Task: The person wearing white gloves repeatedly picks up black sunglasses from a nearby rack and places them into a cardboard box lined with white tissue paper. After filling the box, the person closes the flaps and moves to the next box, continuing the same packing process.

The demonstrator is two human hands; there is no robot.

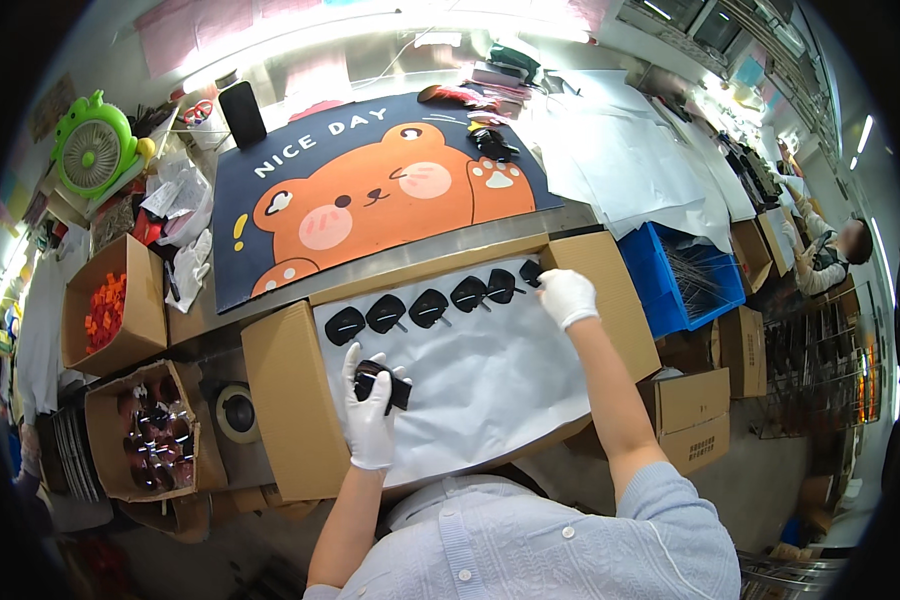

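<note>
My left hand [371,412], in a white glove, holds a small stack of glossy dark lens-like pieces [381,384] above the paper. At the far right end of a row, the gloved fingertips of my right hand [568,298] pinch the edge of another black lens-like piece [530,271]. Several similar pieces, such as the leftmost one [345,325], lie side by side along the far edge of a white paper sheet [480,382]. Short stems stick out from some of them. The sheet lies inside an open cardboard box [292,405] with its side flaps folded out.
Behind the box lies a bear-printed mat [390,191] on a metal table. Left stand a carton of orange pieces [112,300], a carton of tinted lenses [157,435] and a green fan [94,146]. A blue bin [675,277] holds thin rods; a person [825,255] works far right.
</note>
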